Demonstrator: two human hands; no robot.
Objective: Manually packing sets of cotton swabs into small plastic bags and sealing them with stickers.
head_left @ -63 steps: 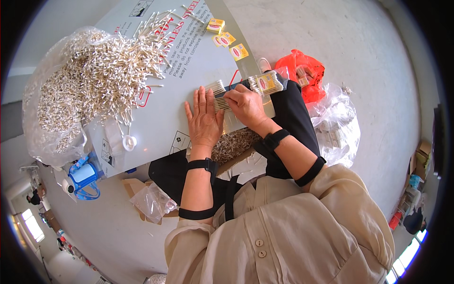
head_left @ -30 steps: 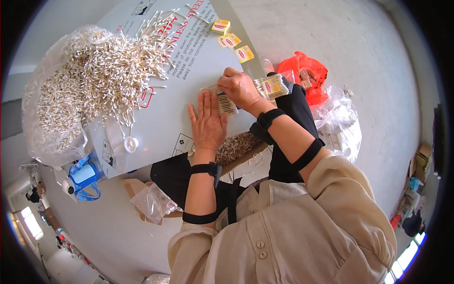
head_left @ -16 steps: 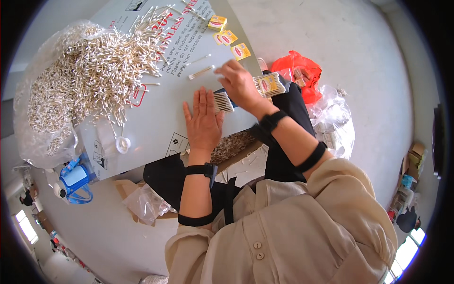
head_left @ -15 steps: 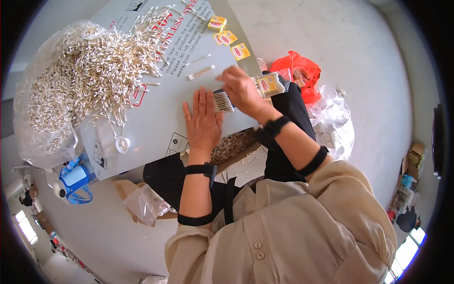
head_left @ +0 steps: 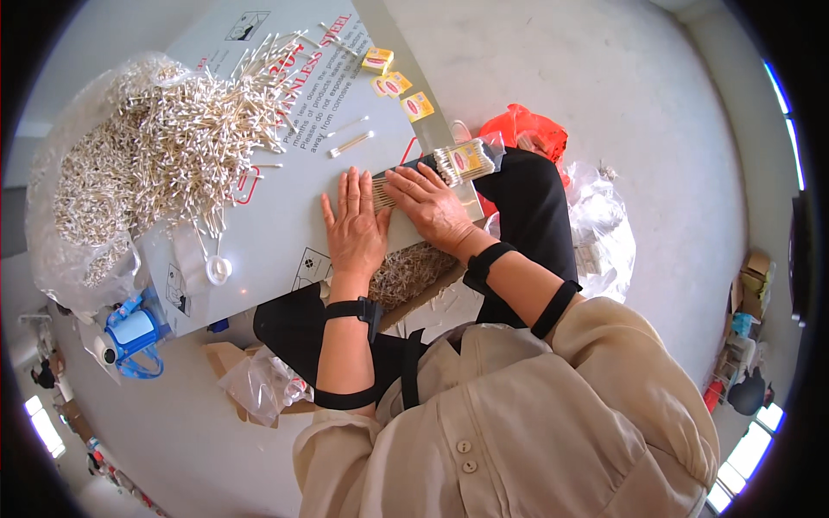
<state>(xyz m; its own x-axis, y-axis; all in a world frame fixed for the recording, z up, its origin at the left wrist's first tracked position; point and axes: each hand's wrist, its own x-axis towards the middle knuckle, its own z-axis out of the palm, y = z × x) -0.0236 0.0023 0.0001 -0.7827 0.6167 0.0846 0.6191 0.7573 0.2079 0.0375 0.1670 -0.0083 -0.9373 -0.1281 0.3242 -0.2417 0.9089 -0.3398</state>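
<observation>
On the grey table top, my left hand (head_left: 357,226) lies flat, palm down, with its fingers stretched out and pressed against the left end of a row of cotton swabs (head_left: 382,195). My right hand (head_left: 432,207) rests flat across the right part of that row, fingers extended, hiding some of the swabs. Just beyond its fingertips is a clear packet of cotton swabs (head_left: 464,162) with a yellow card in it, near the table's edge. A dark strip shows between the right fingers and this packet. Loose swabs (head_left: 351,144) lie above the left hand.
A big heap of cotton swabs (head_left: 164,147) spills from a clear bag at left. Yellow cards (head_left: 417,106) lie along the far right edge. A small white round container (head_left: 218,270), a blue bottle (head_left: 136,337), a red bag (head_left: 525,129) and a box of swabs (head_left: 414,272) surround the table.
My right hand has come down and flattened onto the swab row, after being raised with curled fingers. The left hand stays beside the row. The whole view has shifted slightly.
</observation>
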